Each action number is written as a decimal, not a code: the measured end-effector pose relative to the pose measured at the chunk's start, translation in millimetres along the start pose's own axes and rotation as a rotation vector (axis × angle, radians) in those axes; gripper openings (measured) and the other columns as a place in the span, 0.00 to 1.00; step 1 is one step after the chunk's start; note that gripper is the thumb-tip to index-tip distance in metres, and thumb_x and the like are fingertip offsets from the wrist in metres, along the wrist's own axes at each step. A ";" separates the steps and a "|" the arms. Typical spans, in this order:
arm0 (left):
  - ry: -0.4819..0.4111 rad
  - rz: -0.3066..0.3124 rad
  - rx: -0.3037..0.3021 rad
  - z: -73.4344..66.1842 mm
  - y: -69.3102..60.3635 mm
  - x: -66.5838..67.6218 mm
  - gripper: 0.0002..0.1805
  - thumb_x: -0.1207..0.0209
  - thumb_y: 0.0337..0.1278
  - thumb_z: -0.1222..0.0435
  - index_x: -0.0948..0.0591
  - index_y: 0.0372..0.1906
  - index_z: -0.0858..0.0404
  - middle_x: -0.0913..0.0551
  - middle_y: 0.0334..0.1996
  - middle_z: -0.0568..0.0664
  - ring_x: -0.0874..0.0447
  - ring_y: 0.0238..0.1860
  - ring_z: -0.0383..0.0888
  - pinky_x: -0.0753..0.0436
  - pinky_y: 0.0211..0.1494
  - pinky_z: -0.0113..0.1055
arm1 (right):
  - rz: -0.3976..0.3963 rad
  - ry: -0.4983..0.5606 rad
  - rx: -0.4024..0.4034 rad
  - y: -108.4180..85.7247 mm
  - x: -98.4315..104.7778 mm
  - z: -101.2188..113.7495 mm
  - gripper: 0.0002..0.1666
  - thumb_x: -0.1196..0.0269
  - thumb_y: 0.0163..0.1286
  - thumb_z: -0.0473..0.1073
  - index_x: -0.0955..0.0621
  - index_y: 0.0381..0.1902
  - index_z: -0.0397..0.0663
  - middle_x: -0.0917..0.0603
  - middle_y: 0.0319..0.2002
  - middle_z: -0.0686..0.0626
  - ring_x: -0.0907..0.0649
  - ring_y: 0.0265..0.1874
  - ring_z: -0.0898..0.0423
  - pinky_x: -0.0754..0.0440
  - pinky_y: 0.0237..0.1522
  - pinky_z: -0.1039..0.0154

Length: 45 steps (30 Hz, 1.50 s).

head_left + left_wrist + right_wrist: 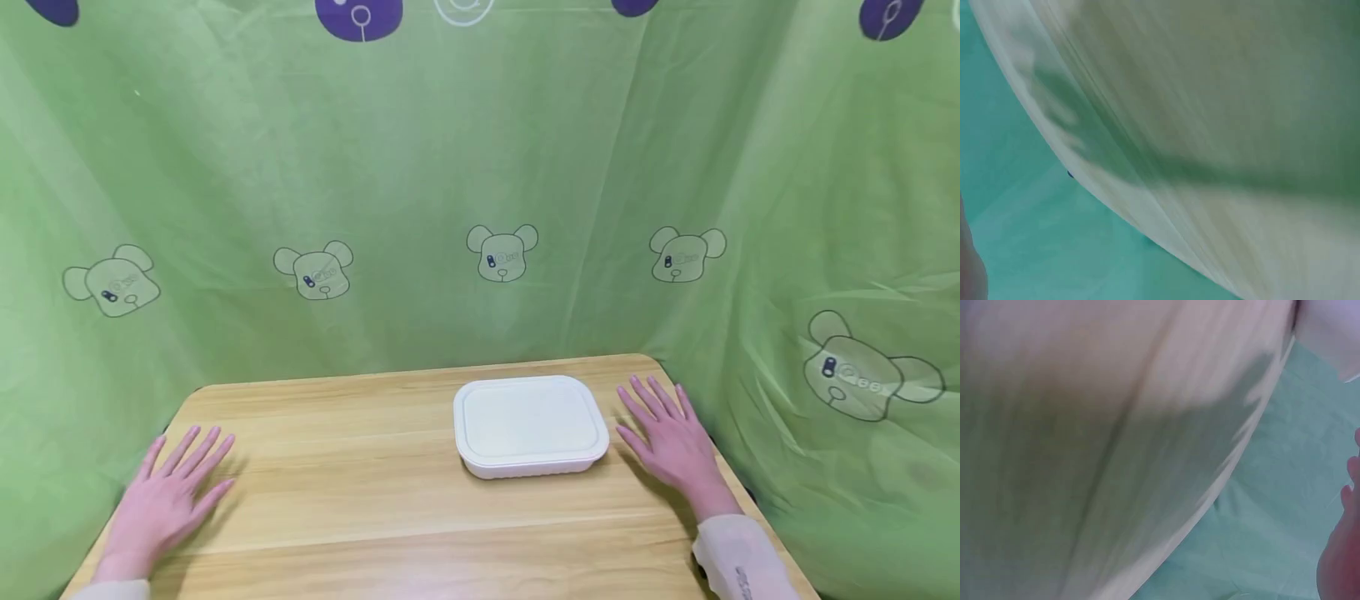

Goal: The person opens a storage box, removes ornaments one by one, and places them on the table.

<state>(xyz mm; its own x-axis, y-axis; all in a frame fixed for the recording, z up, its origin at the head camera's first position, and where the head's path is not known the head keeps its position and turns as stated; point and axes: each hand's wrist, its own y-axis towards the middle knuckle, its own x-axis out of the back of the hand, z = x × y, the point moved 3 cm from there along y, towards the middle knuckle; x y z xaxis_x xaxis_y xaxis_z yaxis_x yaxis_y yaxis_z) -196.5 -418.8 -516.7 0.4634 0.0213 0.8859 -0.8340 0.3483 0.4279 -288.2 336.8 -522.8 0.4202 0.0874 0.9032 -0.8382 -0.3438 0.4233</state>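
Observation:
A white rectangular lidded food container (532, 421) with rounded corners stands on the wooden table (337, 483), right of the middle. In the right wrist view a corner of the container (1335, 331) shows at the top right. My right hand (671, 442) is just to the right of it, fingers spread and holding nothing, apart from the container. Far to the left, near the table's left edge, my left hand (165, 500) has its fingers spread and also holds nothing. Both hands cast shadows on the wood.
Green cloth (420, 183) printed with bear heads hangs behind the table and along both sides. The table's back edge lies close to the cloth. A light sleeve (742, 554) covers the right forearm.

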 end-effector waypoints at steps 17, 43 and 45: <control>-0.462 0.116 0.149 -114.1 93.2 -29.8 0.35 0.51 0.79 0.48 0.41 0.82 0.56 0.36 0.79 0.58 0.39 0.78 0.64 0.47 0.80 0.68 | 0.290 0.578 -0.214 14.0 5.2 28.6 0.41 0.55 0.83 0.65 0.50 0.85 0.59 0.50 0.84 0.42 0.47 0.80 0.32 0.50 0.76 0.25; -0.877 0.319 -0.001 -280.6 182.5 -50.1 0.46 0.49 0.74 0.39 0.49 0.84 0.56 0.47 0.83 0.53 0.45 0.81 0.61 0.45 0.83 0.63 | 0.350 0.729 -0.237 22.0 -1.2 43.2 0.45 0.49 0.81 0.63 0.47 0.84 0.49 0.48 0.83 0.36 0.47 0.79 0.28 0.50 0.76 0.26; -0.890 0.337 0.002 -280.8 181.8 -49.9 0.48 0.48 0.72 0.37 0.50 0.84 0.56 0.48 0.84 0.52 0.46 0.82 0.61 0.45 0.83 0.61 | 0.352 0.741 -0.244 22.1 -1.3 43.3 0.45 0.48 0.81 0.63 0.47 0.84 0.47 0.48 0.82 0.35 0.47 0.79 0.28 0.50 0.76 0.26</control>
<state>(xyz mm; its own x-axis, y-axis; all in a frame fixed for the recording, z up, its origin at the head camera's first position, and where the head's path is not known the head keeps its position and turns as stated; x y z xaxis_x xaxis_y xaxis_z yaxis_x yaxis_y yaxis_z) -287.2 -93.3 -533.4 -0.1993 -0.6012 0.7738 -0.8831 0.4525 0.1242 -292.2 288.6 -517.7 -0.1428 0.6311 0.7624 -0.9644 -0.2618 0.0361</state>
